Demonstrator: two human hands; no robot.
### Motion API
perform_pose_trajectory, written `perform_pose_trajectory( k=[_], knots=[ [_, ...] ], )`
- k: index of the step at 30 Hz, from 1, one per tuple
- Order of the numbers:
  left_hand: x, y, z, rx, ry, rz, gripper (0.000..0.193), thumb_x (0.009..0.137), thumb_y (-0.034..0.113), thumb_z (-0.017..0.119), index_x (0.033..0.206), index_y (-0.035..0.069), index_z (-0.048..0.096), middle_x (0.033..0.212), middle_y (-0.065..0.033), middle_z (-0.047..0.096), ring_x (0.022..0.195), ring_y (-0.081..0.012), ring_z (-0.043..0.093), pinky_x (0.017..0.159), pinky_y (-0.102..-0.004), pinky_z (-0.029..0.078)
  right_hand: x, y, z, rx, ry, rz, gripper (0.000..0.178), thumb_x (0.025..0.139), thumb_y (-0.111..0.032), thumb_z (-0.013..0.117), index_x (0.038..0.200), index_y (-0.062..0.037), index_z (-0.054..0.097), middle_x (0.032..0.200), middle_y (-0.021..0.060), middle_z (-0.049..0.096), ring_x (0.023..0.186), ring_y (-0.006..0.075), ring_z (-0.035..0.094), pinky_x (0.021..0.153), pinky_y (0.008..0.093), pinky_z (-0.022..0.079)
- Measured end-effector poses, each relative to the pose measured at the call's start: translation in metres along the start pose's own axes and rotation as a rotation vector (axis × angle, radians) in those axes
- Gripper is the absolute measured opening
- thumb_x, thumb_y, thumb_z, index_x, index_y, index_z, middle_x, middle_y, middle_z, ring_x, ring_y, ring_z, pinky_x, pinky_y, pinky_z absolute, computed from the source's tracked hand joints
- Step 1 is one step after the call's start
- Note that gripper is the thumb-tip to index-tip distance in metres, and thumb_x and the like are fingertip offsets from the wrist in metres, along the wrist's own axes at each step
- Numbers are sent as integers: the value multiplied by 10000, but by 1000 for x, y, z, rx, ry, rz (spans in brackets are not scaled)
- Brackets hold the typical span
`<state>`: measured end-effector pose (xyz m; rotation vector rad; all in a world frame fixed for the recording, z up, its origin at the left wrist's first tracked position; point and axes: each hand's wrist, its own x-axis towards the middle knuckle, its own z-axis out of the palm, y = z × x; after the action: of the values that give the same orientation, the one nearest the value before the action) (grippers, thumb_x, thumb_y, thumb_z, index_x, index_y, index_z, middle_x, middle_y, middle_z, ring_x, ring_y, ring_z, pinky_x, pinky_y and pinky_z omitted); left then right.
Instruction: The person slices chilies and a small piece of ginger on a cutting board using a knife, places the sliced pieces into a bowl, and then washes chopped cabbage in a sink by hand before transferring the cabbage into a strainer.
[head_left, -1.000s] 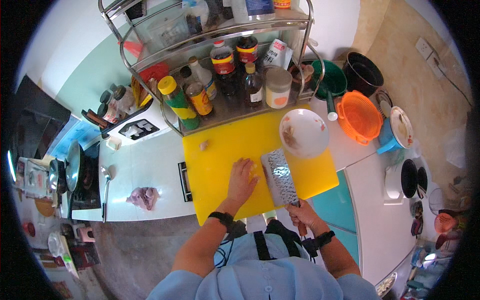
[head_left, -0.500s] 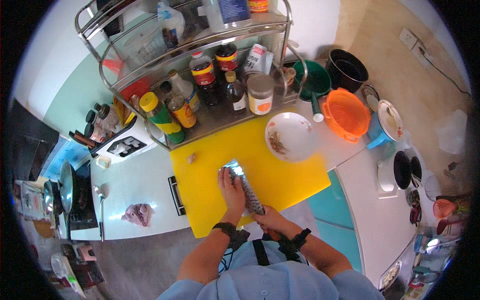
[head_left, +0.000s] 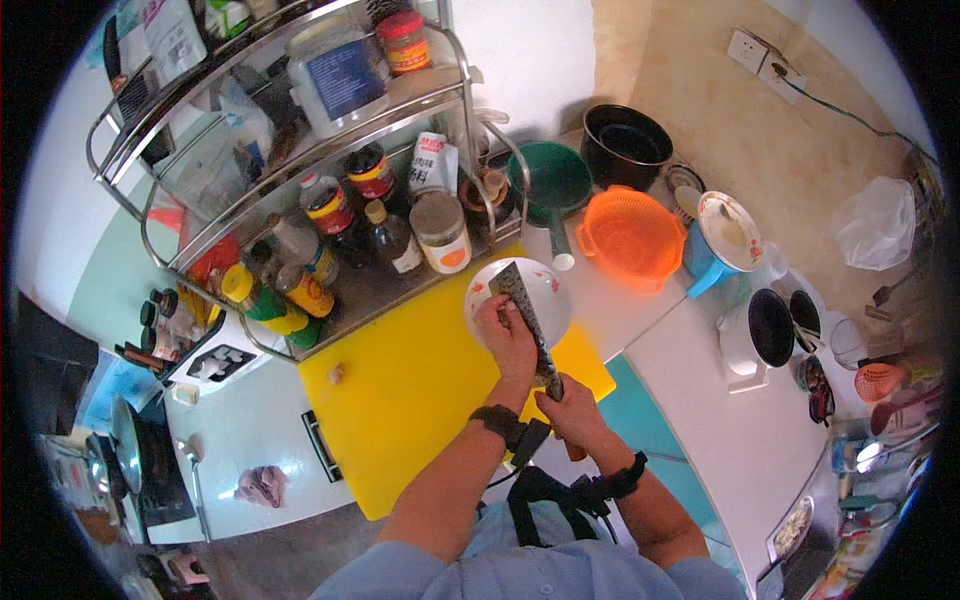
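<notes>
My right hand [head_left: 572, 408] is wrapped round the handle of a cleaver [head_left: 535, 322], whose dark, wet-looking blade points away from me. The fingers of my left hand [head_left: 507, 338] are closed against the blade's left side. Blade and left fingers are above a white bowl [head_left: 556, 292] with small red flowers on its rim; they hide most of what is inside. The bowl stands at the far right part of a yellow cutting board [head_left: 400, 400]. A small beige lump [head_left: 336, 373] lies near the board's left edge.
A metal rack [head_left: 340, 310] with bottles and jars stands behind the board. To the right are a green ladle-like scoop [head_left: 550, 180], an orange basket [head_left: 632, 240], a black pot [head_left: 627, 145] and a blue-handled container [head_left: 722, 240]. A crumpled purplish piece [head_left: 262, 486] lies at the left.
Both hands have carried the cleaver from the middle of the board to over the bowl, rightward and away from me. My view has shifted right.
</notes>
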<state>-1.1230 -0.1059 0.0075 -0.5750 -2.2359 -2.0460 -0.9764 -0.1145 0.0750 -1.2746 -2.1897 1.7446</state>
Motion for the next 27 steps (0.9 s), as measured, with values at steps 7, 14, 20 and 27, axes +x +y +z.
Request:
perform_pose_trajectory(
  k=[7, 14, 20, 27],
  knots=[
    [4, -39, 46, 11, -15, -149, 177, 944, 132, 518, 1032, -17, 560, 995, -168, 555, 959, -318, 524, 890, -392, 406, 33, 12, -16, -64, 165, -81, 296, 836, -263, 623, 917, 12, 551, 635, 148, 581, 508, 241, 596, 492, 369, 486],
    [8, -53, 47, -529, -193, -561, 316, 996, 262, 476, 1060, -12, 618, 1118, -117, 624, 1062, -214, 560, 948, -325, 406, 31, 12, -38, -208, 401, -239, 271, 842, -239, 641, 877, 4, 528, 610, 187, 545, 551, 338, 581, 525, 412, 448],
    [19, -24, -3, -532, -118, -595, 204, 943, 246, 541, 916, 59, 615, 785, -18, 591, 670, -137, 546, 609, -270, 470, 4, 8, -45, -220, 453, -214, 239, 833, -204, 663, 877, 0, 547, 646, 219, 595, 604, 398, 616, 536, 433, 484],
    [18, -7, -131, 56, -670, -208, 348, 961, 278, 465, 717, 40, 533, 608, -86, 525, 532, -238, 498, 526, -350, 413, -20, 19, -27, -240, 223, -214, 274, 816, -229, 679, 863, 8, 549, 685, 204, 612, 629, 387, 620, 558, 430, 477]
  ],
)
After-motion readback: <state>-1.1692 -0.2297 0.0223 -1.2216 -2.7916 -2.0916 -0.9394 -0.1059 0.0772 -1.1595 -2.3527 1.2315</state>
